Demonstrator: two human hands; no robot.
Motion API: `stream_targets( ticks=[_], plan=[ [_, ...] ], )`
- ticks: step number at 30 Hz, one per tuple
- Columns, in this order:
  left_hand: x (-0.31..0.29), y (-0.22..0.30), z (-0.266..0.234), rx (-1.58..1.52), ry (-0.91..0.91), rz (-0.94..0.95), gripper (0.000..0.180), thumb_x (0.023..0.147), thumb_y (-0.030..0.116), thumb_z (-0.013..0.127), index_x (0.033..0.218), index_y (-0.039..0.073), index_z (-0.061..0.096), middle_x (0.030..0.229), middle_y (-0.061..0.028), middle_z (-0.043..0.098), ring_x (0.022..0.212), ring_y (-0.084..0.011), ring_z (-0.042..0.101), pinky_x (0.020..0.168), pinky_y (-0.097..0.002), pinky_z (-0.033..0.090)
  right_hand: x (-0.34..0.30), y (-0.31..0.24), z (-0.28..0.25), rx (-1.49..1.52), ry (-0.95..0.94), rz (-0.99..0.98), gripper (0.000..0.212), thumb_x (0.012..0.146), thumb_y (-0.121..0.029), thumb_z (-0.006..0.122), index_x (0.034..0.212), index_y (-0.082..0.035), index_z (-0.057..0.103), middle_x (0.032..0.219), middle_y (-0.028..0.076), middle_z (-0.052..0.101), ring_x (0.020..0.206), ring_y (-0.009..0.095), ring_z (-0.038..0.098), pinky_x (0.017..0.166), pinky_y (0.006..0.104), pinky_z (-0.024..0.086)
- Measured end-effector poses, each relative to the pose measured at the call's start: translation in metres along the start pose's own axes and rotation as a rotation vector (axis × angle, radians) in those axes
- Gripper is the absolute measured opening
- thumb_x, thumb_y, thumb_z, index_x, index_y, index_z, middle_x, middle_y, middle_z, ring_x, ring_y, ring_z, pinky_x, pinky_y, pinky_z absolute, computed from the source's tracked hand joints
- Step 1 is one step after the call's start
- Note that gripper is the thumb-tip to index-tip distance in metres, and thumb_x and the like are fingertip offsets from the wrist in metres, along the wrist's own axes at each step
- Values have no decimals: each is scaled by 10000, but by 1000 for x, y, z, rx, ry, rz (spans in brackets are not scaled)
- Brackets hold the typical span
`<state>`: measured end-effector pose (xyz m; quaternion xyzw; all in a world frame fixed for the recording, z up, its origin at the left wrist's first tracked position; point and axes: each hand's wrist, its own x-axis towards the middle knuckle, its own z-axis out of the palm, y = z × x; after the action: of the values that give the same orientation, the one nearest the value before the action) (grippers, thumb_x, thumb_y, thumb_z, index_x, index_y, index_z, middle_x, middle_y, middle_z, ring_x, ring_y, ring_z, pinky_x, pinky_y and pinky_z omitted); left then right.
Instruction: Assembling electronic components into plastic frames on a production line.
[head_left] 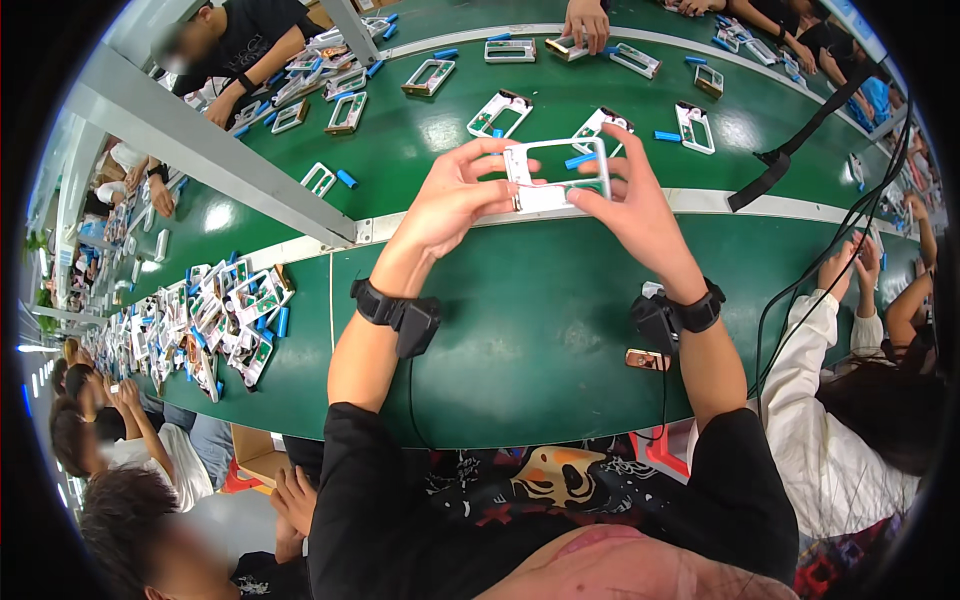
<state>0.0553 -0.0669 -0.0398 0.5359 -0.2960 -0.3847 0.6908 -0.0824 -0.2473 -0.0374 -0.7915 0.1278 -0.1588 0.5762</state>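
The left hand's (pixel 452 205) fingertips run behind the white frame (pixel 543 201), so their exact contact there is hidden; its thumb presses near the lower left corner. The right hand (pixel 640 210) grasps the opposite side, its thumb at the lower right corner and its index finger raised by the upper right one, the other fingers partly covered. Held between both hands, the white frame sits just above the middle of the picture, its small inner parts too fine to make out. Through its opening shows a blue cylinder (pixel 579 161), partly covered; a second frame (pixel 598 122) behind it is also partly blocked.

At far left, the heap of housings (pixel 215 325) overlaps so much that single pieces blur together toward the rim. A small coppery object (pixel 647 359) lies by the right wrist, its kind unclear. The fisheye's dark circle cuts off co-workers at both sides, and only part of a co-worker's hand (pixel 588 22) shows at top centre.

A pale rail (pixel 700 201) crosses the picture below the held piece. Between the forearms, the green tabletop (pixel 520 320) gives open room down to its curved near edge. A grey post (pixel 215 145) bounds the upper left; dark cables (pixel 768 330) hang at right, beyond the right forearm.
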Motion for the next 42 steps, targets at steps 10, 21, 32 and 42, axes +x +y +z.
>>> stream_targets(
  ticks=[10,21,32,42],
  plan=[
    [28,-66,-47,44,373,-47,500,794,-55,643,1264,-15,478,951,-131,646,845,-226,662,743,-296,571,10,-10,-45,67,133,-126,463,864,-73,652,1294,-30,484,1217,131,568,1037,177,601,898,307,473],
    [26,-74,-76,805,407,-8,555,781,36,720,1283,-2,484,883,-137,685,861,-174,661,773,-275,525,2,-14,-61,51,239,-170,340,875,-70,637,1199,3,562,1220,110,576,1026,155,606,919,292,447],
    [23,-62,-77,830,527,27,566,781,81,740,1268,-7,466,1043,-185,664,902,-237,695,738,-317,550,3,-14,-91,-13,329,-202,322,882,-115,642,1172,8,578,1200,99,601,1046,160,609,947,283,425],
    [24,-64,-90,950,550,54,597,795,154,729,1290,-9,437,970,-159,694,863,-239,684,745,-332,533,-23,-31,-141,-82,480,-300,317,866,-119,655,1147,11,589,1112,107,648,1012,159,615,905,272,451]
  ],
)
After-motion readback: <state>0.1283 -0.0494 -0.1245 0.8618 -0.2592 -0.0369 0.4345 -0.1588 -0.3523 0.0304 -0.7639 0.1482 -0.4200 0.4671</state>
